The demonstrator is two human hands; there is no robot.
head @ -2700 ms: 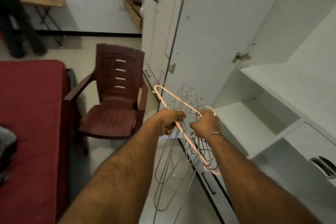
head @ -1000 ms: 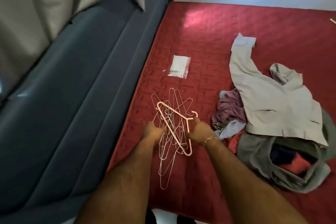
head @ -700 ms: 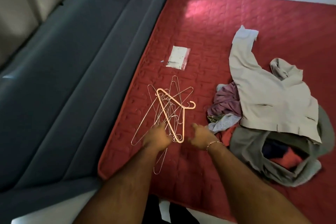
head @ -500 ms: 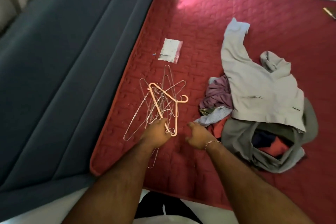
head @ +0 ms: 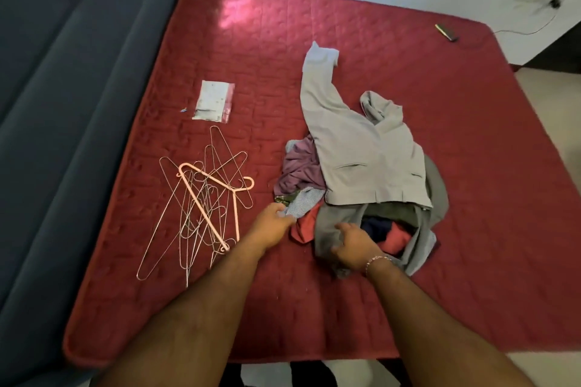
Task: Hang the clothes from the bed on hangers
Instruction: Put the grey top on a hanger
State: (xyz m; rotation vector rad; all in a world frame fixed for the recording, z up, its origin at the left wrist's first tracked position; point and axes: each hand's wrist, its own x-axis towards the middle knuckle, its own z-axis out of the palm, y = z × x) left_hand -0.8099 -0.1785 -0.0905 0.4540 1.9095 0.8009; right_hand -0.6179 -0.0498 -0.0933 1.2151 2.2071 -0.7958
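Red bed (head: 377, 308) — clothes pile (head: 361, 198) centre, hangers (head: 207, 207) loose beside. Left hand (head: 273, 226) pinching patterned garment (head: 303, 203); right hand (head: 355, 247) spread on grey cloth (head: 327, 229). Advice — lift one garment clear, pin rest down.

My left hand's (head: 273, 226) fingertips disappear into the edge of the clothes pile (head: 355, 198), so I cannot tell whether my grip has cloth in it. The grey jacket (head: 361, 154) covers most of the garments under it; only scraps of purple, red and navy show. The small dark object (head: 445, 33) near the bed's (head: 471, 198) far corner is too small to identify. The print on the plastic pouch (head: 213, 100) is unreadable. My forearms run off the bottom edge.
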